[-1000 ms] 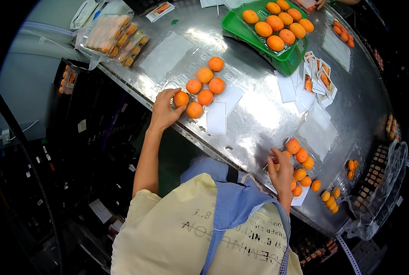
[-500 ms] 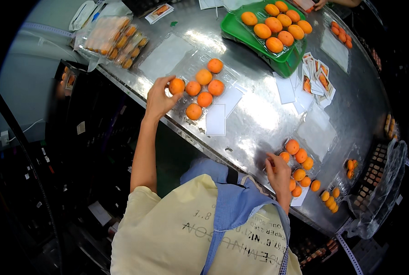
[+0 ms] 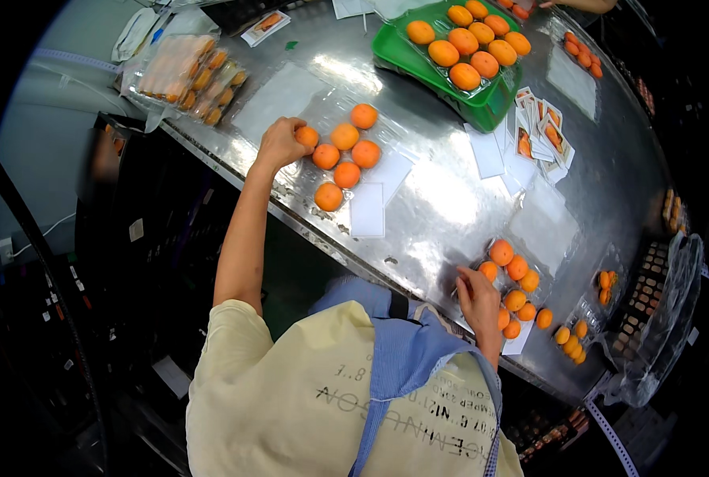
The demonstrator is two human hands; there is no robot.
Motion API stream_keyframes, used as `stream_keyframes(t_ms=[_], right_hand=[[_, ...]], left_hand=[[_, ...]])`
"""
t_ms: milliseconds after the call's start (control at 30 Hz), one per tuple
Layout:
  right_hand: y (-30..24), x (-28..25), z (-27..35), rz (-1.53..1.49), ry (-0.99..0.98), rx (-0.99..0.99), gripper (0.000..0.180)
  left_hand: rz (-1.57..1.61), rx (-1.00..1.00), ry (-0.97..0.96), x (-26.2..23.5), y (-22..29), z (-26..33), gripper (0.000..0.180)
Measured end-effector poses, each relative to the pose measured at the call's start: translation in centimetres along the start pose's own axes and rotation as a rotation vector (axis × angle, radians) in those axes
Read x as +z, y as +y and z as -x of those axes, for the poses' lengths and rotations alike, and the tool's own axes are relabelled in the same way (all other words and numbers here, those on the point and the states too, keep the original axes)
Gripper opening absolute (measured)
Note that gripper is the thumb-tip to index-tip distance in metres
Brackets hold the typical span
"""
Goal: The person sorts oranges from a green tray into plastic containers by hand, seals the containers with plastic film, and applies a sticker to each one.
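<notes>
A worker in a pale yellow top and blue apron stands at a metal table (image 3: 426, 246), the left hand (image 3: 281, 145) pinching an orange fruit (image 3: 307, 137) between fingers and thumb. The fruit is at the left end of a clear plastic tray (image 3: 380, 127), just beside six others set out in its hollows. White cards (image 3: 368, 211) lie flat by the tray's right side.

Across the worker's front, the right hand (image 3: 480, 304) hangs half-curled over the left edge of a second cluster of fruit (image 3: 516, 300), thumb and forefinger slightly apart; from where I stand, I cannot tell whether its hidden fingers grip anything. One loose fruit (image 3: 544, 319) sits just right of that cluster.

Farther over, a green basket (image 3: 493, 103) carries a clear tray full of more fruit, near a spread of picture cards (image 3: 551, 139). Packed clear boxes (image 3: 187, 75) stand stacked at the table's far left corner, while another person's hand (image 3: 547, 4) shows at the top edge.
</notes>
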State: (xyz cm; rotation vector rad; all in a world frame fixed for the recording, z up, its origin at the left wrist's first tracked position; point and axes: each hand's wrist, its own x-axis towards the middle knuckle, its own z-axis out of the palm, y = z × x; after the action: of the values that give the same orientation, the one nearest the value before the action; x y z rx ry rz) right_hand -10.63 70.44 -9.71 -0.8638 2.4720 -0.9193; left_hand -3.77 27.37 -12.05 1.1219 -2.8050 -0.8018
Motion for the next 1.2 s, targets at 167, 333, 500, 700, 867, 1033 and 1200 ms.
stream_keyframes(t_ms=[167,333,500,700,867,1033,1200], right_hand=[[1.1,-0.4,0.1,0.031,0.059,-0.006,0.016],[1.7,-0.7,-0.1,0.036,0.050,0.035,0.015],[4.7,-1.4,0.2,0.042,0.191,-0.012,0.023],[6.3,-5.5,-0.7,0.401,0.282,0.114,0.043],[7.6,-6.1,-1.2,0.396,0.157,0.141,0.048],[7.9,-6.9,-1.1,0.216,0.199,0.122,0.048],[6.9,-7.3,0.5,-0.698,0.358,0.236,0.048]], left_hand=[[0.032,0.114,-0.042,1.7,-2.5,-1.7,0.051],[0.102,0.136,0.023,1.5,-2.3,-0.4,0.052],[0.224,0.070,-0.182,0.8,-2.9,-1.6,0.055],[0.241,0.069,0.098,-1.5,2.7,1.2,0.047],[0.490,0.264,0.070,-0.5,7.8,4.3,0.033],[0.527,0.324,0.017,1.4,10.2,6.5,0.028],[0.691,0.360,-0.177,4.4,14.1,9.5,0.030]])
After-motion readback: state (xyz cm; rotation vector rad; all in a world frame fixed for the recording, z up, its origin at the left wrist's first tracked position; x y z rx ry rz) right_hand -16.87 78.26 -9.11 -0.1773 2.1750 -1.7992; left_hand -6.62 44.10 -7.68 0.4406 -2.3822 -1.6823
